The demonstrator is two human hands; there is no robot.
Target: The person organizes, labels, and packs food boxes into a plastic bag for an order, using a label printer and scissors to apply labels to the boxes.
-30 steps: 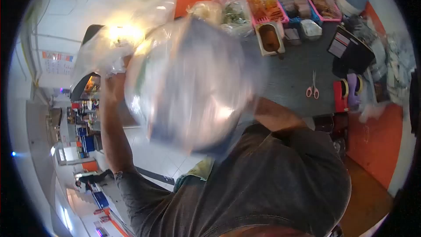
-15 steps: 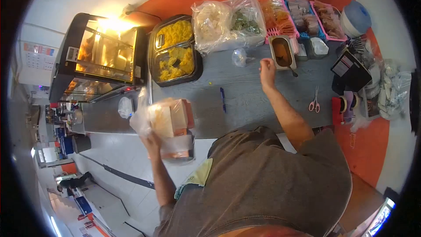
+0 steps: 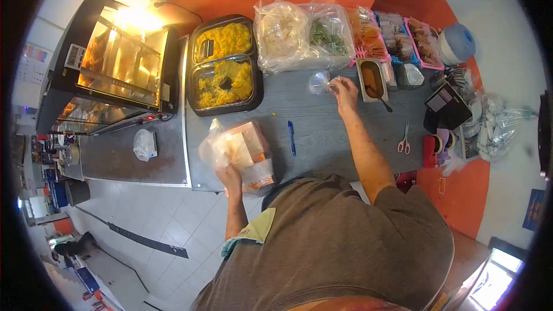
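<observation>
My left hand [image 3: 230, 179] grips the gathered top of a clear plastic bag [image 3: 213, 148], its fingers closed. Inside the bag, orange-and-white boxes [image 3: 253, 138] rest at the front edge of the grey table. My right hand [image 3: 344, 92] pinches the twisted end of a small clear plastic bag [image 3: 318, 82] lying on the tabletop. What this small bag holds is hard to make out. Just right of that hand stands a metal container [image 3: 373, 80] of brown sauce with a spoon in it.
Behind are black trays of yellow rice [image 3: 224, 83] and large plastic bags of white and green food [image 3: 305, 34]. A lit food warmer [image 3: 118, 60] stands left. A blue pen [image 3: 291, 137] and scissors [image 3: 404, 138] lie on the table [image 3: 322, 150]. Sachet baskets [image 3: 397, 40] line the back right.
My left hand has brought the bagged boxes rightward over the table's front edge. My right hand has moved to the small plastic bag and taken hold of its end.
</observation>
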